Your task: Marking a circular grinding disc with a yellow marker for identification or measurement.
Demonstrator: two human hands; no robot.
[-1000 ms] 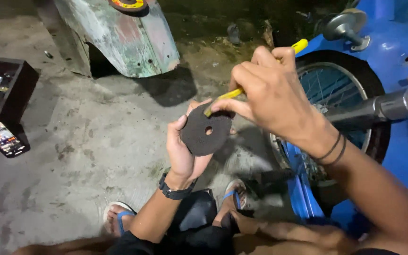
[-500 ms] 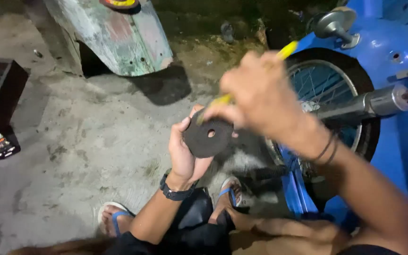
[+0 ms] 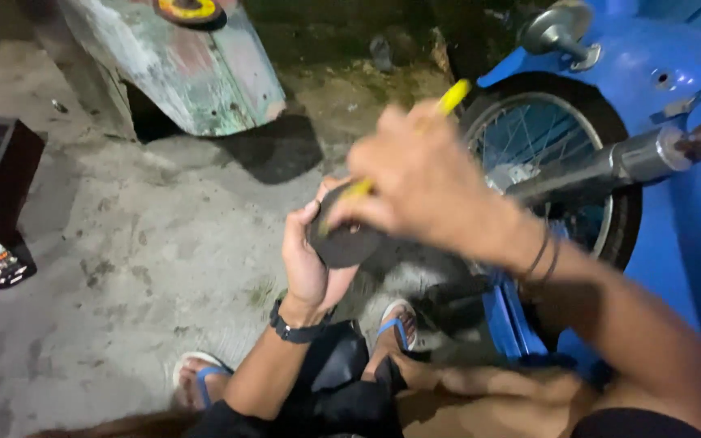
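Gripping the dark disc [image 3: 349, 239] beside the spoked wheel [image 3: 553, 162], left hand [image 3: 310, 259] fingers clamp its edge; right hand [image 3: 423, 182] fingers pinch a yellow tool [image 3: 453, 96]. Excess pressure could slip the tool into the palm.

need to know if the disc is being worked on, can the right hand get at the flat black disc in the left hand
Probably yes: the right hand, gripping a yellow-handled tool, already sits right over the flat black round disc that the left hand holds up. Nothing lies between them.

Roadside repair yard: blue scooter [image 3: 675, 97], concrete ground [image 3: 148, 243]
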